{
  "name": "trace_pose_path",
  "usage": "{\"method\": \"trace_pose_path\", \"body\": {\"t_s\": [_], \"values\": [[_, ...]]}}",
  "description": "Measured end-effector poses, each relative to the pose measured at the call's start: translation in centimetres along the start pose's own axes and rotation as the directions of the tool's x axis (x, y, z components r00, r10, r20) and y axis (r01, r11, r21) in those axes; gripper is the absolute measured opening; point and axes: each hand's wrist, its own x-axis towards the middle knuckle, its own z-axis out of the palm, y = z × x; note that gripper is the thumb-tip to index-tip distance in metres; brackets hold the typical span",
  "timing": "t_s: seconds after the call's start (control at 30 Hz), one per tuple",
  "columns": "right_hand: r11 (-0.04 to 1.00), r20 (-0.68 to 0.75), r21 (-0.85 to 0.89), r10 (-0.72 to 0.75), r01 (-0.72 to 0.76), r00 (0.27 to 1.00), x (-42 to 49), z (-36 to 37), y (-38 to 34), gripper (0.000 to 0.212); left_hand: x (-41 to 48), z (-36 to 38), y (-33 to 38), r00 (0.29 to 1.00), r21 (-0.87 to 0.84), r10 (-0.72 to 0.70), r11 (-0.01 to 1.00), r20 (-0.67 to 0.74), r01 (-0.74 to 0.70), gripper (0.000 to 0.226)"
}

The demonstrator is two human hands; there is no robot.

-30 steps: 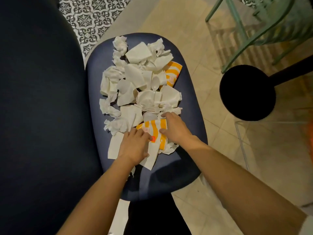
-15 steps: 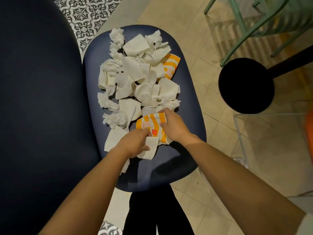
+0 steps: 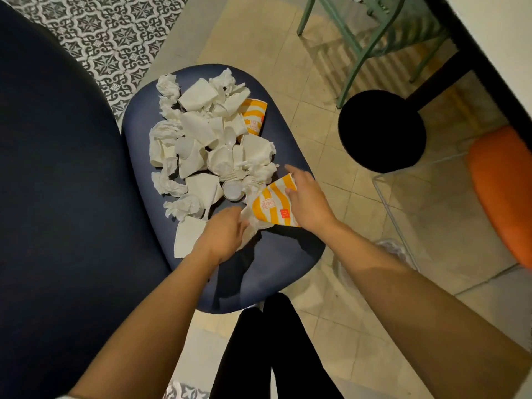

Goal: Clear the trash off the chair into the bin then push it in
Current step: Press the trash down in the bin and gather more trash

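The dark blue padded chair seat (image 3: 259,269) has a smooth, matt, leather-like cover with a faint sheen just below the fingers. On it, the white crumpled paper napkins (image 3: 172,185) look soft, matt and wrinkled, and the flat white paper sheet (image 3: 188,237) just left of the left hand's fingers is smooth and matt. The yellow-and-white striped paper cup (image 3: 272,205), creased and flattened, lies against the right hand's fingers with a slight gloss. Beyond the fingertips, the white plastic spoon (image 3: 230,139) looks smooth and faintly translucent. The beige floor tiles (image 3: 259,38) are matt and mottled.
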Motion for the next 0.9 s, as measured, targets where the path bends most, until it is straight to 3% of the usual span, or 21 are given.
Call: {"method": "trace_pose_path", "body": {"t_s": [0.1, 0.3, 0.5, 0.9], "values": [[0.997, -0.023, -0.080, -0.012, 0.010, 1.000, -1.8, -1.7, 1.7, 0.055, 0.1, 0.3, 1.6, 0.999, 0.001, -0.022, 1.000, 0.024, 0.022, 0.028], [0.994, -0.043, -0.070, 0.077, -0.080, 0.996, -5.2, -5.0, 6.3, 0.053, 0.5, 2.6, 5.4, 0.998, 0.043, 0.060, 0.997, 0.001, -0.060, 0.023], [0.982, -0.095, -0.061, 0.172, -0.178, 0.980, -8.8, -7.9, 12.5, 0.058, 0.6, 6.6, 11.5, 0.994, -0.051, 0.106, 0.993, -0.008, -0.107, 0.027], [0.975, -0.043, -0.137, 0.173, -0.177, 0.984, -13.4, -13.0, 26.5, 0.061, -0.1, 19.8, 23.3, 0.992, -0.386, -0.095, 0.921, -0.086, 0.054, 0.037]]}}
